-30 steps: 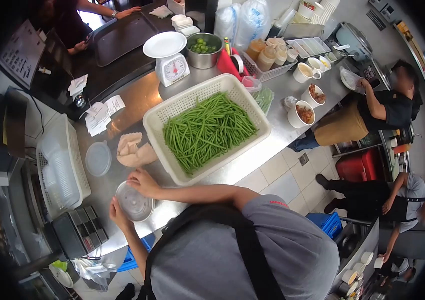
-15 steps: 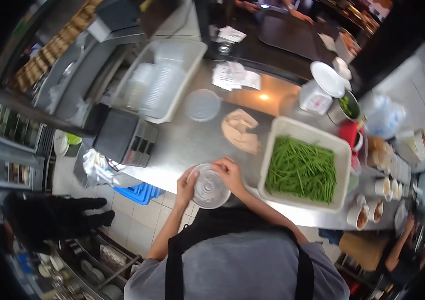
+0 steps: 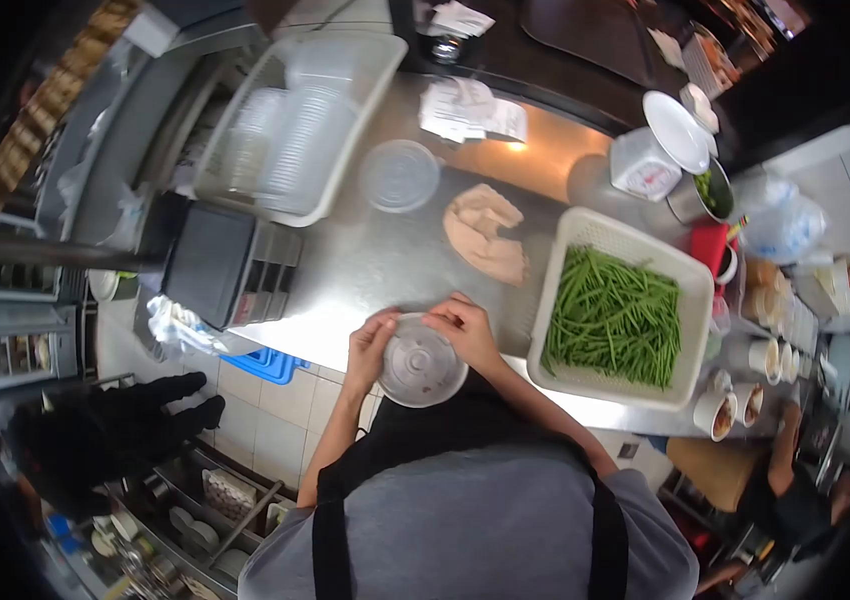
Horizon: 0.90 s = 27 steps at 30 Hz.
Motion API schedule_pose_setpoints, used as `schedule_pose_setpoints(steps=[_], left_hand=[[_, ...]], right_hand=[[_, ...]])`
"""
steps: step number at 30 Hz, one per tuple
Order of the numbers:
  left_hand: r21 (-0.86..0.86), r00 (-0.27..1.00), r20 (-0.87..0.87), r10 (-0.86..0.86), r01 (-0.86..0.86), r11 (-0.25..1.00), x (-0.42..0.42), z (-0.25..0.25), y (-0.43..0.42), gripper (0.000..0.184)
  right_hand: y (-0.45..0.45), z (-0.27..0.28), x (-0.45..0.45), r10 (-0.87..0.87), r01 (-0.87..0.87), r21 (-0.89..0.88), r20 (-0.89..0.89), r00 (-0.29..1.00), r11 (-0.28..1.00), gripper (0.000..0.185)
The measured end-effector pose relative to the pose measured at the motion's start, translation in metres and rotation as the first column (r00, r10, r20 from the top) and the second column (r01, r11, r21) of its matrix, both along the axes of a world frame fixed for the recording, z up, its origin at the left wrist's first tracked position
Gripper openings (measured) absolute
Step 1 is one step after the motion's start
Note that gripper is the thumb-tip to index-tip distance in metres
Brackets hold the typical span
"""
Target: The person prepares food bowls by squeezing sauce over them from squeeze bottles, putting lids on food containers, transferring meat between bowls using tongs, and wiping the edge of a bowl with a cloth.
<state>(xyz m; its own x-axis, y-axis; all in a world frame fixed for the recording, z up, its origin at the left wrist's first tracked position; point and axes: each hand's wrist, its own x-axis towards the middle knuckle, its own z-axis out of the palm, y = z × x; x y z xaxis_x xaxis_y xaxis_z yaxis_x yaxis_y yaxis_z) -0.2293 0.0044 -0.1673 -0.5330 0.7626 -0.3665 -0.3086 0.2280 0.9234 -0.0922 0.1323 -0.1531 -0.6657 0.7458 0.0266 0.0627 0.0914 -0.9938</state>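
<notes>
A round container with a clear lid (image 3: 423, 362) is held at the front edge of the steel counter. My left hand (image 3: 373, 348) grips its left rim, and my right hand (image 3: 465, 328) has its fingers closed on the upper right rim. Beyond them, a crumpled tan cloth or paper (image 3: 485, 235) lies on the counter. A separate round clear lid (image 3: 400, 176) rests flat to its left. On the right, a white basket (image 3: 697, 345) holds many green beans (image 3: 613, 320).
A white basket of stacked clear lids (image 3: 325, 205) is at the upper left, above a black organizer (image 3: 215, 262). Receipts (image 3: 457, 108) and a scale (image 3: 645, 165) are at the back. Filled cups (image 3: 713, 412) stand at the right, beside a co-worker (image 3: 790, 500).
The view has turned left, shifting the counter rightward in the picture since the first frame. Both hands still hold the lidded container, and my right fingers have moved slightly along its rim.
</notes>
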Motion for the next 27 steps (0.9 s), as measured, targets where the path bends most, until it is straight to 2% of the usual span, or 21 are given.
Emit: schedule_pose_setpoints(steps=[4, 7, 9, 10, 11, 13, 15, 17, 21, 23, 26, 27], left_hand=[[-0.022, 0.999, -0.013, -0.035, 0.035, 0.999, -0.002, 0.019, 0.009, 0.021], [-0.108, 0.956, -0.244, -0.165, 0.142, 0.984, -0.010, 0.021, 0.008, 0.023], [-0.095, 0.944, -0.263, -0.201, 0.182, 0.979, -0.007, 0.028, 0.011, 0.026], [-0.105, 0.951, -0.251, -0.182, 0.160, 0.981, 0.001, 0.034, 0.012, 0.029], [-0.066, 0.960, -0.223, -0.169, 0.158, 0.985, 0.013, 0.044, 0.014, 0.036], [-0.006, 0.964, -0.197, -0.176, 0.178, 0.984, 0.012, 0.033, 0.007, 0.042], [0.013, 0.963, -0.243, -0.113, 0.120, 0.993, 0.007, 0.015, 0.006, 0.046], [-0.025, 0.983, -0.178, -0.050, 0.046, 0.999, -0.003, 0.002, 0.010, 0.047], [-0.023, 0.990, -0.118, -0.078, 0.076, 0.997, -0.001, 0.016, 0.017, 0.048], [-0.008, 0.988, -0.128, -0.090, 0.090, 0.996, -0.001, 0.018, 0.019, 0.047], [-0.104, 0.975, -0.192, -0.112, 0.093, 0.990, 0.000, 0.025, 0.022, 0.048], [-0.123, 0.980, -0.161, -0.113, 0.093, 0.988, -0.003, 0.023, 0.022, 0.048]], right_hand=[[0.003, 0.000, -0.002, 0.009, -0.008, -0.038, 0.033, 0.999, 0.999, 0.009], [0.001, -0.014, -0.002, -0.013, 0.006, -0.096, -0.070, 0.997, 0.995, 0.008], [0.001, -0.018, -0.002, -0.016, 0.024, 0.047, -0.154, 0.988, 0.999, 0.009], [0.002, -0.015, 0.001, 0.017, -0.015, 0.017, -0.078, 0.997, 1.000, 0.011], [0.000, -0.023, -0.004, -0.045, 0.071, 0.108, -0.229, 0.972, 0.992, 0.012], [-0.001, -0.013, 0.001, -0.064, 0.079, 0.103, -0.147, 0.987, 0.992, 0.013], [-0.001, -0.010, 0.001, -0.083, 0.093, 0.072, -0.130, 0.988, 0.993, 0.015], [0.002, -0.008, -0.001, -0.057, 0.061, 0.025, -0.141, 0.988, 0.998, 0.017], [0.003, -0.011, -0.003, -0.054, 0.053, -0.015, -0.152, 0.987, 0.999, 0.018], [0.005, -0.014, -0.005, -0.043, 0.039, -0.030, -0.165, 0.985, 0.999, 0.017], [0.002, -0.020, -0.007, -0.086, 0.079, -0.050, -0.153, 0.985, 0.996, 0.018], [0.001, -0.018, -0.007, -0.093, 0.087, -0.050, -0.123, 0.988, 0.995, 0.019]])
